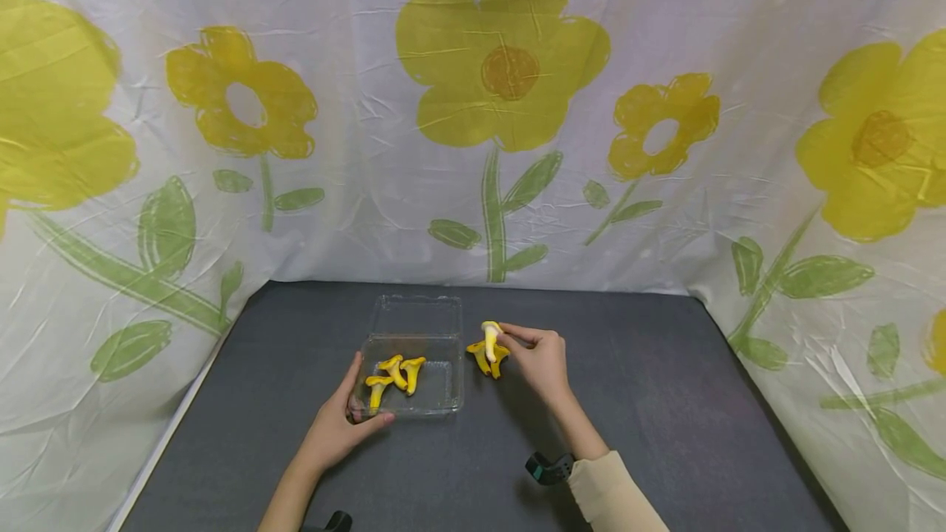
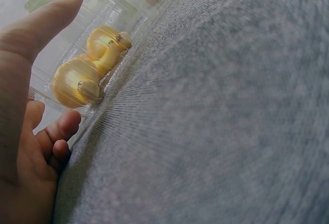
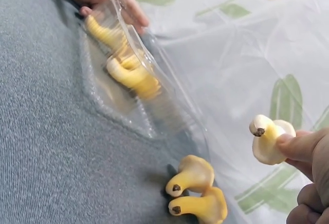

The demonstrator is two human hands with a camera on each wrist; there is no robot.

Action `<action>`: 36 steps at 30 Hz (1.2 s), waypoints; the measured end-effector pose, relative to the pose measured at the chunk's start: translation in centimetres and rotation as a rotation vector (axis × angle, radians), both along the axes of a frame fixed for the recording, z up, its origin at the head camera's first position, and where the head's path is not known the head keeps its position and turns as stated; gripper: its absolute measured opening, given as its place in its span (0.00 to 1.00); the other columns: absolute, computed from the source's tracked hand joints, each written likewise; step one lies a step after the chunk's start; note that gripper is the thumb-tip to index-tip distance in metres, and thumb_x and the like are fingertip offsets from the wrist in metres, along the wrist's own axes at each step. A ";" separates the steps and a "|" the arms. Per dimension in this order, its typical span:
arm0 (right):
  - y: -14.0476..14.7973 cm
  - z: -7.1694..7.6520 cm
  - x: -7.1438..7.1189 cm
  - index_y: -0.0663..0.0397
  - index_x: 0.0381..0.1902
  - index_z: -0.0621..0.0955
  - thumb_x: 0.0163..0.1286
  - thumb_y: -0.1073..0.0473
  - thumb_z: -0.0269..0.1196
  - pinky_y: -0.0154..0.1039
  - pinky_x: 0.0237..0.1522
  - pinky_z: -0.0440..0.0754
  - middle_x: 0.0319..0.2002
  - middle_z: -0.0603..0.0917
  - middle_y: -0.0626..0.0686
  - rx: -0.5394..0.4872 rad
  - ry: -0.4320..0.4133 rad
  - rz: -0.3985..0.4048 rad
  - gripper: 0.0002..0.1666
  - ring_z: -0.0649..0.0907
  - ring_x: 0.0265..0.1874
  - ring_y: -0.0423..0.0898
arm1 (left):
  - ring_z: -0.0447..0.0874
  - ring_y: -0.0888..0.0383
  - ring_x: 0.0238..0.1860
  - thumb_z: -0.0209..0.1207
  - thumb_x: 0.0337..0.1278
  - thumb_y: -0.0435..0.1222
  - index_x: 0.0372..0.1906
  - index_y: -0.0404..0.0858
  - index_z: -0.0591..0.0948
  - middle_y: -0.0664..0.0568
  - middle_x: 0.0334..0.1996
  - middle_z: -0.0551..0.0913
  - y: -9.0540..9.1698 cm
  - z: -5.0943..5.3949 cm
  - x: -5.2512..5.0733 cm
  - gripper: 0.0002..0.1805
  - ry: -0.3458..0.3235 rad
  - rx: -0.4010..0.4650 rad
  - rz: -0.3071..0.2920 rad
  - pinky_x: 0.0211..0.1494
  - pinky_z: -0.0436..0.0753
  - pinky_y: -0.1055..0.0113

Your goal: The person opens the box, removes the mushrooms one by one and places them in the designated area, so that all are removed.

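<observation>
A yellow chanterelle mushroom (image 1: 491, 341) with a pale stem is pinched between the thumb and fingers of my right hand (image 1: 543, 364). It is held above two more yellow mushrooms (image 3: 198, 203) lying together on the dark cloth. To their left stands a clear plastic clamshell box (image 1: 443, 388), its lid (image 1: 416, 315) laid back. Three yellow mushrooms (image 1: 378, 390) lie in the left part of the box. My left hand (image 1: 338, 425) grips the box at its near left corner, thumb (image 2: 56, 16) along the front and fingers round the left side.
Dark grey cloth (image 1: 650, 401) covers the table. A white curtain (image 1: 355, 228) printed with yellow flowers hangs round the back and both sides. A dark band with a small device (image 1: 548, 469) sits on the right wrist beside a beige sleeve (image 1: 617, 491).
</observation>
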State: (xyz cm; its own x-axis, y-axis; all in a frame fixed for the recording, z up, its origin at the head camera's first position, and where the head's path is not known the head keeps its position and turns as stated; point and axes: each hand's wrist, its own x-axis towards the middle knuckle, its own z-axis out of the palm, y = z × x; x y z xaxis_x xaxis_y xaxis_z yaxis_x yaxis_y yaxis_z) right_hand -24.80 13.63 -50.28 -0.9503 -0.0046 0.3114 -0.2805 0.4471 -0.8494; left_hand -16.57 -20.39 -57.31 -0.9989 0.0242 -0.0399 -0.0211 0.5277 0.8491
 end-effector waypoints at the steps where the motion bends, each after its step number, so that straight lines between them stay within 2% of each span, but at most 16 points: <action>1: 0.1 0.0 -0.1 0.46 0.48 0.94 0.69 0.55 0.76 0.32 0.12 0.56 0.41 0.93 0.54 0.002 0.004 -0.001 0.11 0.53 0.03 0.30 | 0.68 0.59 0.27 0.79 0.54 0.54 0.89 0.49 0.43 0.52 0.27 0.72 0.0 0.0 0.0 0.69 0.000 0.001 0.000 0.33 0.69 0.65; 10: 1.2 -0.5 -0.5 0.47 0.48 0.94 0.68 0.53 0.76 0.31 0.11 0.56 0.41 0.93 0.54 0.003 0.031 -0.024 0.12 0.53 0.03 0.29 | 0.67 0.59 0.27 0.79 0.54 0.54 0.89 0.49 0.44 0.52 0.26 0.72 0.1 0.1 0.0 0.69 -0.001 -0.004 0.003 0.33 0.69 0.65; 23: 2.5 -0.9 -0.7 0.49 0.49 0.94 0.69 0.54 0.76 0.30 0.12 0.56 0.42 0.93 0.55 0.013 0.027 -0.072 0.12 0.55 0.04 0.32 | 0.67 0.59 0.27 0.79 0.54 0.54 0.89 0.49 0.43 0.52 0.26 0.72 0.0 0.0 0.0 0.69 0.000 -0.006 0.003 0.34 0.69 0.65; 36: 4.2 -2.6 -0.7 0.48 0.48 0.94 0.66 0.52 0.78 0.31 0.13 0.57 0.43 0.93 0.56 0.007 -0.011 -0.123 0.14 0.55 0.06 0.31 | 0.68 0.58 0.27 0.79 0.53 0.54 0.89 0.49 0.43 0.52 0.27 0.72 0.0 0.1 -0.1 0.69 -0.009 0.007 0.000 0.34 0.69 0.65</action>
